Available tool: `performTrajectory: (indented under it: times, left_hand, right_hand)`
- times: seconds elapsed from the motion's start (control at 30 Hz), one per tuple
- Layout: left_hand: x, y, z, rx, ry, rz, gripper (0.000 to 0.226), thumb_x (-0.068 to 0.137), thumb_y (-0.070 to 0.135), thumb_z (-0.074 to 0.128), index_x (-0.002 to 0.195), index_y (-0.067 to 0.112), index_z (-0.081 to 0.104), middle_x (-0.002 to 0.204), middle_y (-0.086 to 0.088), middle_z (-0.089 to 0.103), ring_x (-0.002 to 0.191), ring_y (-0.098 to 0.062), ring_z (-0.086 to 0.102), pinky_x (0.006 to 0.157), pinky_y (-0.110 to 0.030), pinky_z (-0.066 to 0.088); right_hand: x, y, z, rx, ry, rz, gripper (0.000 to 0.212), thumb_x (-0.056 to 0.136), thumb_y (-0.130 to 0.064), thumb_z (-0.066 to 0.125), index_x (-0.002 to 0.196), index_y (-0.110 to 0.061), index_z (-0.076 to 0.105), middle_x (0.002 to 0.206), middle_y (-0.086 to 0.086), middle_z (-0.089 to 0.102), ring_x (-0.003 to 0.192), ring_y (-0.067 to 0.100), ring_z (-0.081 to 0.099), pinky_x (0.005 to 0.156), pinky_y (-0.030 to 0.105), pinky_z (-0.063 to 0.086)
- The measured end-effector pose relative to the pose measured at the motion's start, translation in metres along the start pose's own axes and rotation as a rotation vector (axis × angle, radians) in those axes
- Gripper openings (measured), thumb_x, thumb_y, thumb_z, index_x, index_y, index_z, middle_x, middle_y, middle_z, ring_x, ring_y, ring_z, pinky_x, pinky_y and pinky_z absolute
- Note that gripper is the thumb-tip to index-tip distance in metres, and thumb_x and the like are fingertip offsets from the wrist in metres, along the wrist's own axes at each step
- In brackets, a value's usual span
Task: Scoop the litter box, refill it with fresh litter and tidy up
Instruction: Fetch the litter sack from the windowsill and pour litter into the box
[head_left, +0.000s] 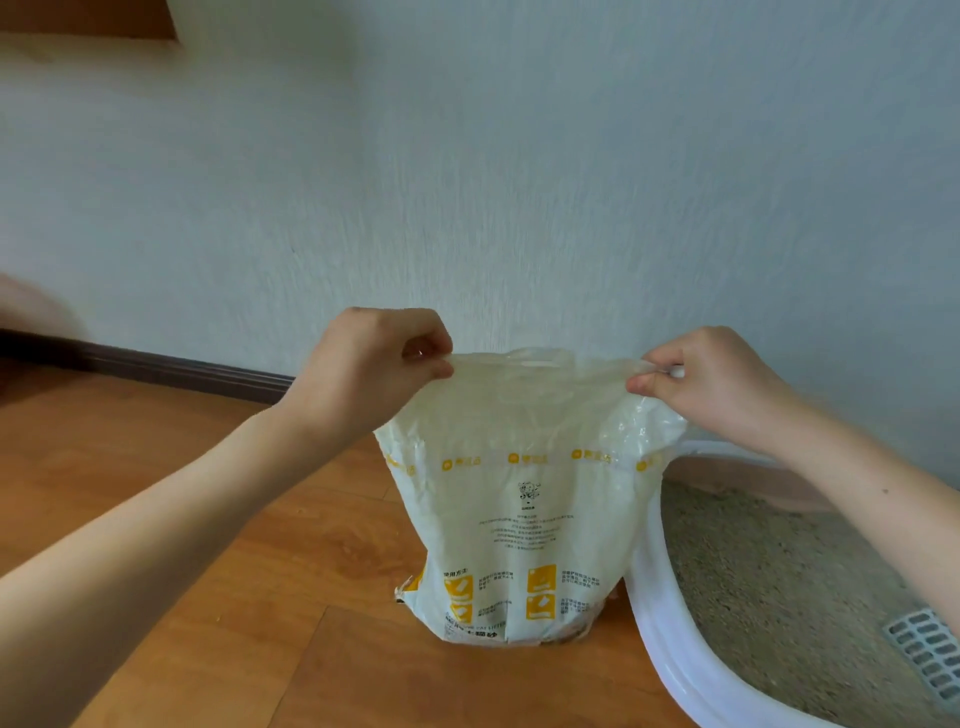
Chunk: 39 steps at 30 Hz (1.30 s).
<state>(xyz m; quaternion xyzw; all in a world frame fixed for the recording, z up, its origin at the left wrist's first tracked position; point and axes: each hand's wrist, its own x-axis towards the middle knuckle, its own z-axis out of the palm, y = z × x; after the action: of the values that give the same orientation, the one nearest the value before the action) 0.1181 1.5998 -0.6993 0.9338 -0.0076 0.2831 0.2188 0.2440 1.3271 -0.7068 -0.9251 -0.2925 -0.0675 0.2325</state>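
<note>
While standing upright on the wooden floor (208, 519) against the pale wall (519, 156), litter bag (519, 499) pinched at both top corners: left hand (363, 369) gripping the left one, right hand (711, 384) the right, top edge pulled taut between. Just right of the bag, touching or nearly so: white litter box (670, 670), filled with greyish litter (769, 582), slotted scoop (930, 649) lying in it.
</note>
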Motion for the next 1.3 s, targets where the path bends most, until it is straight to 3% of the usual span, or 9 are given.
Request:
performTrajectory:
  times: [0.13,0.2,0.23,0.33,0.6,0.83,0.97,1.07,1.3]
  left_hand:
    - [-0.028,-0.018,0.002,-0.24,-0.076,-0.222,0.055,0.069,0.034,0.083,0.116,0.031,0.054,0.104,0.024,0.061,0.093,0.007,0.059,0.072,-0.009,0.044]
    - [-0.048,-0.023,0.016,-0.34,-0.213,-0.349,0.035,0.069,0.035,0.082,0.097,0.03,0.062,0.088,0.025,0.067,0.079,0.006,0.063,0.062,-0.007,0.043]
    - [-0.054,-0.021,0.025,-0.401,-0.209,-0.395,0.014,0.075,0.029,0.078,0.081,0.031,0.066,0.073,0.024,0.068,0.068,0.005,0.063,0.057,-0.007,0.041]
    - [-0.052,-0.026,0.049,-0.441,-0.102,-0.438,0.048,0.085,0.003,0.066,0.045,0.024,0.049,0.043,0.015,0.047,0.043,0.002,0.039,0.044,-0.01,0.028]
    - [-0.036,-0.038,0.053,-0.506,0.076,-0.576,0.037,0.08,0.018,0.075,0.065,-0.013,0.06,0.054,-0.011,0.055,0.049,-0.016,0.052,0.048,-0.025,0.038]
    - [-0.018,-0.045,0.066,-0.602,0.081,-0.659,0.03,0.075,0.026,0.081,0.065,0.001,0.067,0.052,0.002,0.065,0.047,-0.005,0.062,0.041,-0.015,0.044]
    - [-0.017,-0.052,0.066,-0.582,0.079,-0.612,0.023,0.073,0.029,0.081,0.068,0.01,0.07,0.06,0.006,0.07,0.056,-0.005,0.067,0.046,-0.015,0.049]
    - [-0.025,-0.056,0.068,-0.554,0.087,-0.57,0.016,0.074,0.029,0.08,0.069,0.016,0.07,0.064,0.008,0.071,0.06,-0.004,0.068,0.05,-0.015,0.051]
    - [-0.029,-0.044,0.072,-0.46,0.064,-0.419,0.025,0.075,0.03,0.079,0.061,0.013,0.067,0.061,0.009,0.068,0.054,-0.002,0.064,0.05,-0.021,0.048]
  right_hand:
    - [0.003,0.006,0.006,0.027,0.052,0.025,0.024,0.082,-0.029,0.073,0.082,-0.005,0.075,0.087,0.009,0.072,0.088,0.024,0.064,0.078,0.032,0.047]
    - [0.002,0.002,0.007,0.026,0.06,0.037,0.021,0.084,-0.028,0.072,0.083,-0.007,0.075,0.091,0.005,0.073,0.089,0.021,0.063,0.08,0.033,0.048]
    - [0.002,0.0,0.008,0.024,0.054,0.049,0.021,0.085,-0.027,0.071,0.079,-0.007,0.074,0.083,-0.001,0.07,0.082,0.017,0.06,0.073,0.03,0.045]
    - [0.004,-0.003,0.011,-0.049,0.075,0.105,0.039,0.089,-0.027,0.066,0.061,-0.002,0.055,0.052,-0.003,0.036,0.054,0.015,0.037,0.054,0.031,0.026]
    - [0.015,-0.02,0.003,-0.066,0.103,-0.044,0.027,0.088,-0.027,0.064,0.085,-0.002,0.07,0.068,0.016,0.062,0.068,0.031,0.057,0.065,0.032,0.045]
    - [0.039,-0.005,0.016,0.007,0.096,0.017,0.043,0.087,-0.023,0.066,0.059,0.003,0.047,0.052,0.005,0.029,0.053,0.021,0.03,0.054,0.032,0.021]
    - [0.051,-0.005,0.015,-0.089,0.066,0.02,0.029,0.087,-0.034,0.067,0.093,-0.006,0.072,0.091,0.009,0.069,0.089,0.026,0.06,0.065,0.028,0.033]
    - [0.046,-0.019,0.006,-0.299,-0.003,-0.031,0.047,0.084,-0.041,0.068,0.127,-0.024,0.06,0.125,-0.001,0.063,0.117,0.023,0.053,0.086,0.031,0.041]
    - [0.035,-0.096,0.034,-0.358,-0.139,-0.286,0.088,0.067,-0.06,0.074,0.142,-0.038,0.032,0.107,-0.009,0.058,0.11,0.018,0.053,0.076,0.03,0.039]
